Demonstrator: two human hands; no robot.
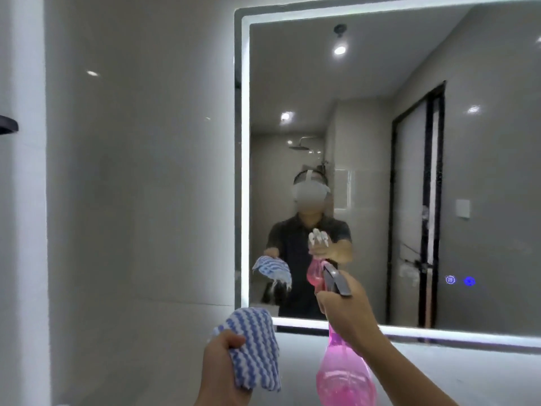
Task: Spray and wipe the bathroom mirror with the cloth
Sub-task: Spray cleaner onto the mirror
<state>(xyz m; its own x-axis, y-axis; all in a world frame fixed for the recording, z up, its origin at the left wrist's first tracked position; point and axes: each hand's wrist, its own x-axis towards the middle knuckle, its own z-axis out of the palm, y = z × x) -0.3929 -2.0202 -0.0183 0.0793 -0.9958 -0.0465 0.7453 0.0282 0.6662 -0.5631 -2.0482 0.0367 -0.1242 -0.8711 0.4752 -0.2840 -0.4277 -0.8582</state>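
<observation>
Mirror glass (439,171), framed by a lit white border on the grey tiled wall (140,171), fills the upper right of my view and carries two small blue touch icons (460,280) near its lower right corner. My right hand (348,312) grips the neck of a pink spray bottle (345,376), its grey nozzle head aimed at the glass. My left hand (222,367) clutches a folded blue-and-white striped cloth (251,347) below the mirror's lower left corner, apart from the glass.
</observation>
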